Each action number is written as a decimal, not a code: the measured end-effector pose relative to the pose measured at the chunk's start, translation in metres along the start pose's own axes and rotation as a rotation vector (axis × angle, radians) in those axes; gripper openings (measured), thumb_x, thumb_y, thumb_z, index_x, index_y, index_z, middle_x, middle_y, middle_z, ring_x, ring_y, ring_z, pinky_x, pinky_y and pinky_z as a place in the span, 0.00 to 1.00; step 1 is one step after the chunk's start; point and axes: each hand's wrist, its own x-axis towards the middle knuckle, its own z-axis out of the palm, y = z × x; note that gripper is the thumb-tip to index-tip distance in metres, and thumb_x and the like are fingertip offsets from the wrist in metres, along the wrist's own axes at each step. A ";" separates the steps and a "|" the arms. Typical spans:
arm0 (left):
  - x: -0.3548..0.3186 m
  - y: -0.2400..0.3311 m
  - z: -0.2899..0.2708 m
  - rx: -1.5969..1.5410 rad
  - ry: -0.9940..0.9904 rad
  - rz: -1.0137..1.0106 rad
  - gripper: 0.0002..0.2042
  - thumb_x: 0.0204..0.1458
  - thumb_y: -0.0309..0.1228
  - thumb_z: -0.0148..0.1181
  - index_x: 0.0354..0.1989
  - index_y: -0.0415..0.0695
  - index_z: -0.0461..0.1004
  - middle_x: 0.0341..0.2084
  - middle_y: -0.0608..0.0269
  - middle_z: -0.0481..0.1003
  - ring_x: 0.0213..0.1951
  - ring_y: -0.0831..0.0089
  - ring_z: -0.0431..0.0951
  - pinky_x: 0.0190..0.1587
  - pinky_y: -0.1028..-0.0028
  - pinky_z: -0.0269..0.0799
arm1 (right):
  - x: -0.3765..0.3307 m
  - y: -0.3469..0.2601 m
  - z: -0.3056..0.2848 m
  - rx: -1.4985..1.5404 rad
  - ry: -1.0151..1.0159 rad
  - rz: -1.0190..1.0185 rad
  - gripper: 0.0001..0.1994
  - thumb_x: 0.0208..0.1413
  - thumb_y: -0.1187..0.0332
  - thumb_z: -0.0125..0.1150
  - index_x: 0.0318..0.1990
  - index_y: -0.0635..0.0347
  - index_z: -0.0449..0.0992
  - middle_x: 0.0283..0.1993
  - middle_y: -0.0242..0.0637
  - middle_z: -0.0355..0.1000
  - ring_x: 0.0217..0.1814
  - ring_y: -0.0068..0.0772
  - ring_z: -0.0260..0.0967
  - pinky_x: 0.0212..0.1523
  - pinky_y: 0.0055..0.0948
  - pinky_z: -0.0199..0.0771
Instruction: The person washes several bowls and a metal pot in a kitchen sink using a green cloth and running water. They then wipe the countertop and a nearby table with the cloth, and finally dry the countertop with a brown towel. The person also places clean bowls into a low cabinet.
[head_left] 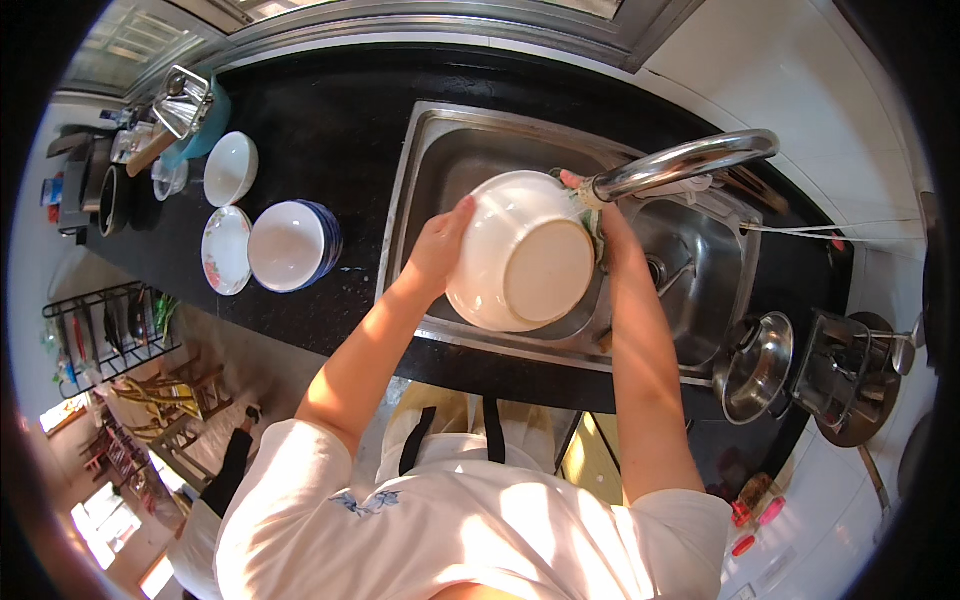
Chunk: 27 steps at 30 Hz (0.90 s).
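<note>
A large white bowl [495, 235] is tilted over the left basin of the steel sink [465, 155], its round foot facing up toward me. My left hand [440, 247] grips the bowl's left side, fingers curled behind the wall. On the far right side, my right hand [617, 235] presses a green and white dishcloth [598, 240] against the bowl. The faucet's spout partly hides that hand's fingers. The chrome faucet [690, 160] reaches in from the right, its mouth beside the bowl's upper edge. Whether water runs from it, I cannot tell.
Left on the black counter [350, 120] stand a stack of blue-rimmed bowls [290, 245], a floral plate [226, 250], a white bowl [231, 168] and a teal container [205, 125] of utensils. A steel pot [757, 368] sits right of the sink. Another person's dark sleeve [230, 465] shows lower left.
</note>
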 end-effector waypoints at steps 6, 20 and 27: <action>0.015 -0.034 -0.023 -0.498 0.091 -0.032 0.25 0.65 0.45 0.33 0.56 0.36 0.65 0.52 0.51 0.71 0.52 0.62 0.72 0.57 0.64 0.67 | -0.034 0.019 0.010 0.076 0.214 0.079 0.22 0.61 0.49 0.51 0.48 0.58 0.74 0.47 0.38 0.74 0.45 0.28 0.72 0.46 0.29 0.73; 0.069 -0.170 -0.014 -0.825 0.192 -0.109 0.21 0.65 0.39 0.30 0.55 0.40 0.65 0.54 0.56 0.69 0.54 0.62 0.70 0.57 0.61 0.67 | -0.083 0.093 0.086 0.200 0.514 -0.451 0.22 0.58 0.68 0.61 0.56 0.66 0.63 0.53 0.38 0.68 0.53 0.31 0.66 0.53 0.32 0.67; 0.034 -0.155 0.020 -1.016 0.193 -0.224 0.19 0.62 0.36 0.41 0.57 0.40 0.66 0.55 0.55 0.69 0.56 0.60 0.70 0.59 0.61 0.66 | -0.099 0.065 0.070 -0.043 0.396 -0.449 0.21 0.56 0.68 0.63 0.54 0.67 0.66 0.50 0.36 0.70 0.50 0.27 0.66 0.52 0.26 0.65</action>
